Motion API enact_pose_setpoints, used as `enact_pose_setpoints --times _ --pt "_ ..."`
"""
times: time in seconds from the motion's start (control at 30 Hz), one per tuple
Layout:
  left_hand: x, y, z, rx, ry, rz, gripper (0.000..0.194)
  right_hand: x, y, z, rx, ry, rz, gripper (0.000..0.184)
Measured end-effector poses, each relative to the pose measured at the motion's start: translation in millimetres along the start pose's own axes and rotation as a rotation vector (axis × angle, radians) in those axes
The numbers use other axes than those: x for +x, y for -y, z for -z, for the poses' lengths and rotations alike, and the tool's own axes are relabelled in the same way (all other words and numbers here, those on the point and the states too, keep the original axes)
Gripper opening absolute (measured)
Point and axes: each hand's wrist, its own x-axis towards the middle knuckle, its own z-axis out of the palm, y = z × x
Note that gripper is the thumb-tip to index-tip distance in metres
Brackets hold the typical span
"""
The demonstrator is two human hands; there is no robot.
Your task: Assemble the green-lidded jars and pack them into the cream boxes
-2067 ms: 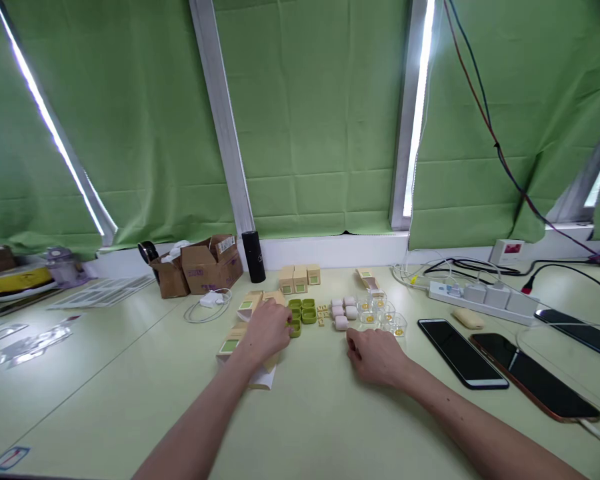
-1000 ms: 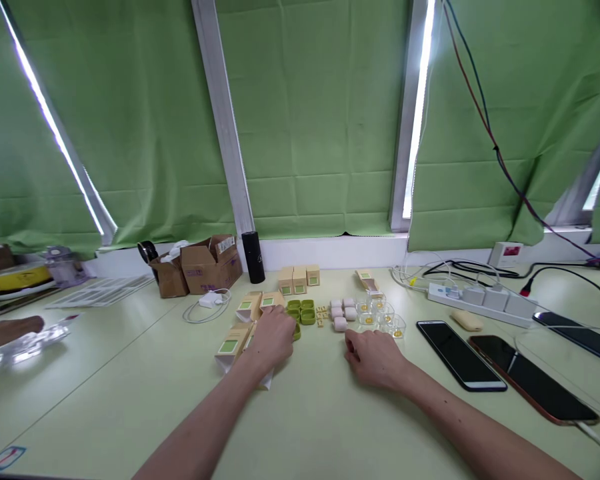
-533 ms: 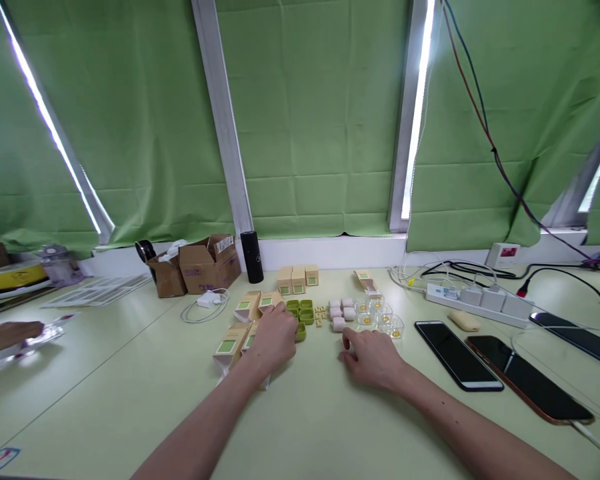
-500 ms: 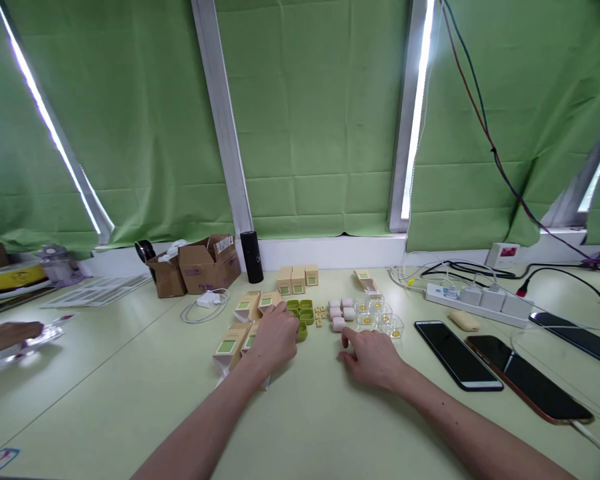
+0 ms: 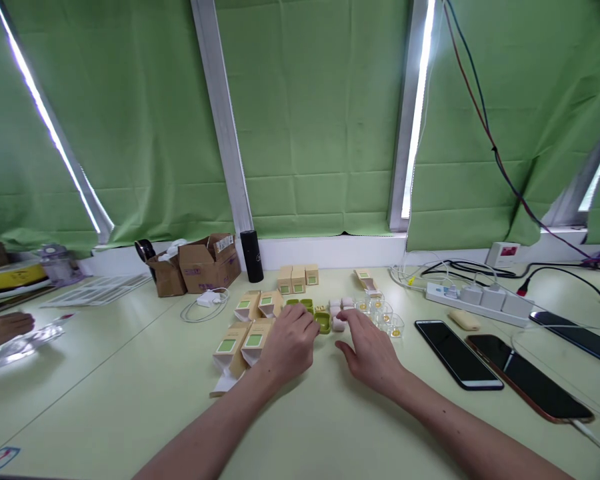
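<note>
My left hand (image 5: 291, 341) is closed on a small green square cup (image 5: 323, 323), which sticks out past its fingertips. Other green cups (image 5: 306, 304) lie behind that hand, partly covered by it. My right hand (image 5: 373, 348) is open, thumb and index finger apart, its index fingertip at a group of small pinkish-white cylinders (image 5: 339, 325); whether it touches one I cannot tell. Small tan pieces (image 5: 320, 308) lie between cups and cylinders. Several clear cups with yellow centres (image 5: 396, 327) stand beyond my right hand. Tan paper boxes with green labels (image 5: 229, 348) stand left of my left hand.
Closed tan boxes (image 5: 299, 280) stand at the back. Phones (image 5: 457, 355) and a power strip (image 5: 475, 300) with cables lie to the right. Cardboard boxes (image 5: 210, 267) and a black bottle (image 5: 251, 257) stand back left. Another person's hand (image 5: 7, 331) is by clear plastic packaging (image 5: 30, 343) at far left.
My left hand has moved right, bringing a green cup away from the others toward the cylinders. My right hand's index finger has extended. The other person's hand has moved back from the plastic.
</note>
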Motion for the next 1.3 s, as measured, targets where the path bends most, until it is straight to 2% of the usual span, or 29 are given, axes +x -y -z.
enact_pose_setpoints --times 0.13,0.33,0.47,0.6,0.7,0.8,1.0,1.3 --pt "0.3 -8.9 2.6 0.097 -0.051 -0.098 0.023 0.2 0.5 -0.2 0.120 -0.125 0.084 0.044" --pt "-0.4 -19.0 4.9 0.082 -0.141 -0.155 0.023 0.0 -1.4 -6.6 0.198 -0.193 0.138 0.042" --pt "-1.4 -16.6 5.4 -0.075 -0.242 -0.084 0.018 0.4 -2.5 -7.4 0.261 -0.263 0.157 0.043" --pt "-1.6 -11.5 8.1 -0.205 -0.307 0.015 0.035 0.5 -2.5 -7.0 0.332 -0.332 0.169 0.047" --pt "-1.0 -10.4 9.0 -0.280 -0.319 0.035 0.049 0.0 -1.5 -7.6 0.382 -0.342 0.195 0.048" --pt "-0.8 -11.3 6.1 -0.356 -0.311 0.032 0.055 -0.7 -0.2 -8.2 0.410 -0.346 0.230 0.048" --pt "-2.1 -11.9 -0.7 -0.408 -0.324 0.016 0.053 -0.6 -1.0 -9.8 0.381 -0.342 0.258 0.046" --pt "-0.7 -11.9 0.3 -0.432 -0.339 0.028 0.047 -0.9 -0.7 -9.3 0.373 -0.338 0.266 0.045"
